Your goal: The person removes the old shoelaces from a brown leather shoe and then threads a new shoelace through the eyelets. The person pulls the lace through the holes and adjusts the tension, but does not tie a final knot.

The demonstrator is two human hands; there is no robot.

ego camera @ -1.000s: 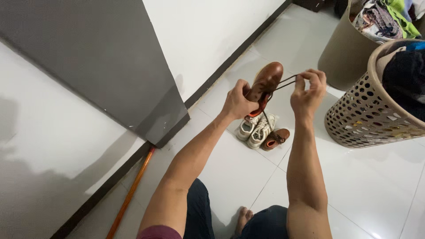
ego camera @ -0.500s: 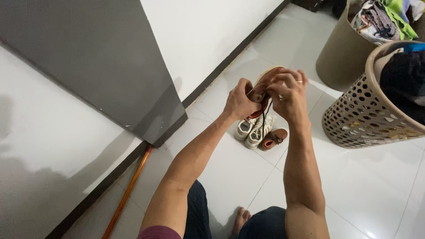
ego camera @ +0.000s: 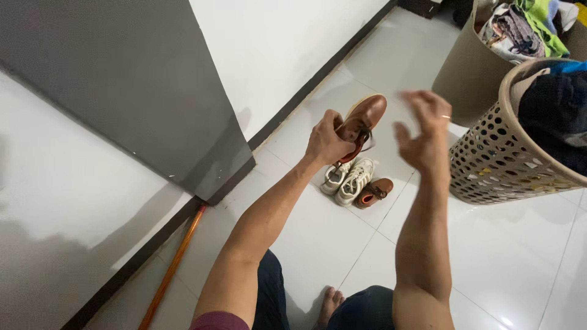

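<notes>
So we've got our left hand [ego camera: 327,142] wrapped around the heel end of a brown leather shoe [ego camera: 362,121], holding it up in the air with the toe pointing away from us and its dark lace [ego camera: 365,138] hanging loose over the opening. Our right hand [ego camera: 423,129] is off to the side, well clear of the shoe, fingers spread and empty. It's a bit blurry, so we can't say much about the exact finger positions.

Down on the white tile floor [ego camera: 513,256], right below the raised shoe, sits a pair of white sneakers [ego camera: 348,179], and just beside them the other brown shoe [ego camera: 375,192] with an orange lining. To the right there's a perforated beige laundry basket [ego camera: 501,159] stuffed with clothes, and a plain tan bin [ego camera: 460,73] behind it. An orange stick [ego camera: 172,269] lies along the wall's dark baseboard on our left. Our bare foot [ego camera: 328,304] peeks out between our knees.
</notes>
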